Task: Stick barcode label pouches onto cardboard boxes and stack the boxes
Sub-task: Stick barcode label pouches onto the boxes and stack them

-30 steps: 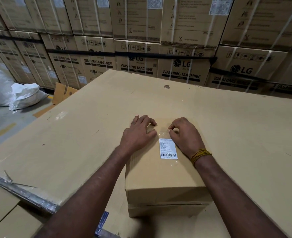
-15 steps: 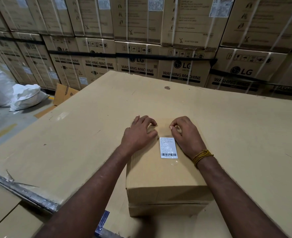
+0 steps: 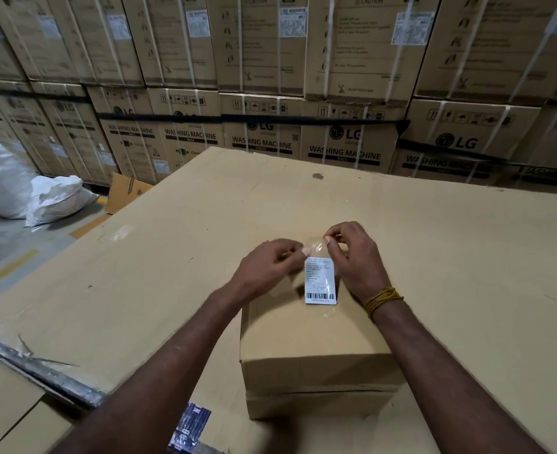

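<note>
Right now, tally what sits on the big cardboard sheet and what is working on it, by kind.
Small cardboard box: 1
Barcode label pouch: 1
Hands, left hand and right hand, each pinching the pouch's top edge: 2
Total: 4

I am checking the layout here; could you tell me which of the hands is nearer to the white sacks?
Left. The left hand is on the side of the box facing the white sacks; the right hand is farther away.
</note>
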The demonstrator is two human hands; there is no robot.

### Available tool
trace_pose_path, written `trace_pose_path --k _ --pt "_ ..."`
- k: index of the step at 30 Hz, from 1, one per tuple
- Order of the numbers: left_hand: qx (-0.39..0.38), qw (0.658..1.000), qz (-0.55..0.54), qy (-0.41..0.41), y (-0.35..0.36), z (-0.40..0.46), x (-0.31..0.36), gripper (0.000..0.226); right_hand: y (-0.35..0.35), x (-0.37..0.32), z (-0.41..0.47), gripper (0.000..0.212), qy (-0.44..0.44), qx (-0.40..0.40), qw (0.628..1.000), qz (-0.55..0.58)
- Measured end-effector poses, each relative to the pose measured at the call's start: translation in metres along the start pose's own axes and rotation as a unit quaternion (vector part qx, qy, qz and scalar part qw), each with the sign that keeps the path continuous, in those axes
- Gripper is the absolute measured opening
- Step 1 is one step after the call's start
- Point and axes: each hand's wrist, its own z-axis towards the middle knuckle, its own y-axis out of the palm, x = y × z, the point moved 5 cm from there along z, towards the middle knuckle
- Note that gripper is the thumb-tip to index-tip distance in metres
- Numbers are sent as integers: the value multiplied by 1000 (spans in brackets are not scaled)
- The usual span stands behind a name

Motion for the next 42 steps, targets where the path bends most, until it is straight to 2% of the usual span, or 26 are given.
trace_pose_path --k 2,4,7,11,15,17,19,20,23,25,31,37,42 --pt "-51 998 -41 2 9 -3 4 24 -2 -2 0 5 -14 12 1000 1" --pt "-69 995 -76 -2 16 -5 6 19 -4 -3 0 5 -23 22 999 5" --pt "-51 991 -123 -31 21 -7 3 29 -6 -5 -1 4 -29 32 999 9" --pt "-22 970 -231 -68 19 -9 7 25 -11 -5 -1 6 -10 50 998 44" --pt "30 949 -299 -99 11 -7 5 20 -8 5 -2 22 64 33 992 102" --pt "61 940 -318 -105 4 -2 1 22 -4 16 -3 28 99 17 992 82" --pt "95 937 -315 -118 -4 7 -5 23 4 24 -3 30 110 -33 993 17" --pt "109 937 -310 -122 -7 12 -7 23 11 26 -3 31 100 -85 991 -40" --pt "122 937 -304 -122 -15 27 -13 18 34 18 -11 49 54 -278 934 -218" --pt "121 936 -306 -124 -16 35 -17 15 34 5 -21 64 69 -334 905 -253" --pt "186 940 -261 -119 -8 35 -27 16 11 -67 -95 92 65 -404 877 -250" --pt "194 949 -217 -117 -9 39 -27 16 33 -50 -62 75 87 -401 869 -276" --pt "199 957 -188 -93 -7 35 -28 13 42 -47 -54 76 96 -383 877 -275"
